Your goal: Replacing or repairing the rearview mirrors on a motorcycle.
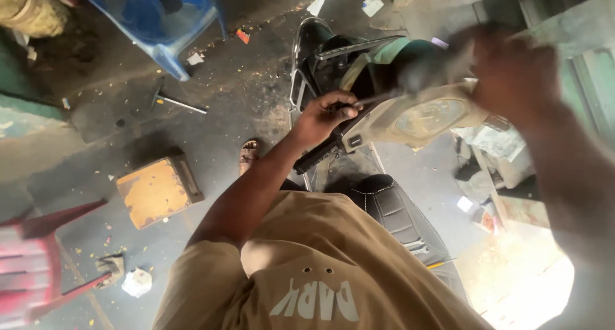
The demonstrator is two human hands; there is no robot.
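Note:
I stand over a scooter, looking down at its pale instrument housing (429, 119) with a round dial. My left hand (323, 115) is closed around a thin metal rod-like tool (375, 99) whose tip points toward the housing, just above the black handlebar grip (315, 157). My right hand (512, 74) is raised at the upper right, heavily blurred, and grips a dark blurred tool (423, 67) above the housing. What kind of tool it is cannot be made out. The black stitched seat (391, 208) lies below the handlebar.
A blue plastic chair (160, 16) stands at the top left and a red plastic chair (32, 259) at the bottom left. A low wooden stool (157, 189) and a T-shaped wrench (179, 103) sit on the dusty floor. Paper scraps lie scattered. My sandalled foot (248, 156) shows beside the scooter.

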